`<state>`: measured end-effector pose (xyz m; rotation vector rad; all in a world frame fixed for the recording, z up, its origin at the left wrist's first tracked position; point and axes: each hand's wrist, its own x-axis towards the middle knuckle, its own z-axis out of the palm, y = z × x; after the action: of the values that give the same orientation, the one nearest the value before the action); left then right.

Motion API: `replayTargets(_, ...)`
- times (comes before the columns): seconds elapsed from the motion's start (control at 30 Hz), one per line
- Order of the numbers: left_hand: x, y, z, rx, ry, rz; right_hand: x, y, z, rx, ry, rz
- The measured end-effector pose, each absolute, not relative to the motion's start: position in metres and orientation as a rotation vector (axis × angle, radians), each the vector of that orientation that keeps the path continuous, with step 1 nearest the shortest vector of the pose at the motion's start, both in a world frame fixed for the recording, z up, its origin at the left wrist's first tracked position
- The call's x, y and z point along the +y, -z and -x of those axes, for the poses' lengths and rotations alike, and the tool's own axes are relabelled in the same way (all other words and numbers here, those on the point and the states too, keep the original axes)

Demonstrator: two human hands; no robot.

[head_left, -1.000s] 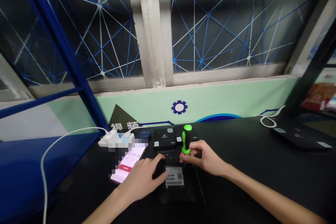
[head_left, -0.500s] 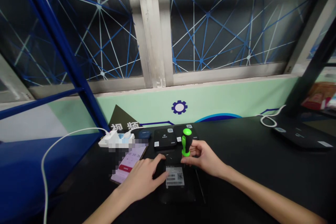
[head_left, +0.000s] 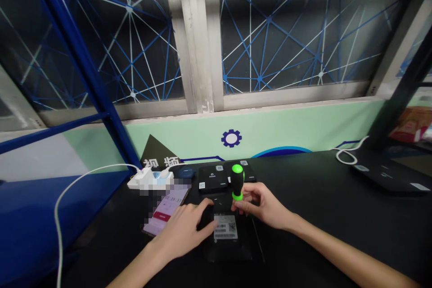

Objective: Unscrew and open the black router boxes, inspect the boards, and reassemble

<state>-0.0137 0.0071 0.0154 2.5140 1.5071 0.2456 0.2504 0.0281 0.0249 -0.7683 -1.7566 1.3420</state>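
Observation:
A flat black electronic box (head_left: pixel 231 251) with a white printed label (head_left: pixel 225 227) lies on the black table in front of me. My left hand (head_left: pixel 182 229) rests on its left side, thumb and forefinger spread, the thumb at the label's edge. Its other fingers are mostly hidden. A black and green screwdriver (head_left: pixel 237 183) stands upright over the box's far part, and my right hand (head_left: pixel 259 202) pinches it low, below the handle. The screwdriver's tip cannot be made out. Small bright marks of unclear kind show just beyond the label.
Two similar black boxes, one nearer (head_left: pixel 212 180), lie beyond. At left are a phone (head_left: pixel 172 207), a white power strip (head_left: pixel 150 180) and a dark blue case (head_left: pixel 186 173). Another black device (head_left: pixel 388 175) and a white cable (head_left: pixel 346 157) lie right. A thin rod (head_left: pixel 258 238) lies beside the labelled box.
The screwdriver handle has turned and shifted slightly left, and my right fingers have moved with it. My left hand stays in place.

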Motion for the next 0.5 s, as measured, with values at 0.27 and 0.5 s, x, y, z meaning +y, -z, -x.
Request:
replayTargets(0.27, 0.006, -0.017, 0.013, 1.509, -0.247, -2.497, 0.032, -0.017, -0.248, -1.671, -1.376, 0.773)
replayTargets(0.5, 0.005, -0.017, 0.013, 1.506, -0.237, -2.514, 0.035, -0.018, -0.25, -1.681, -1.385, 0.768)
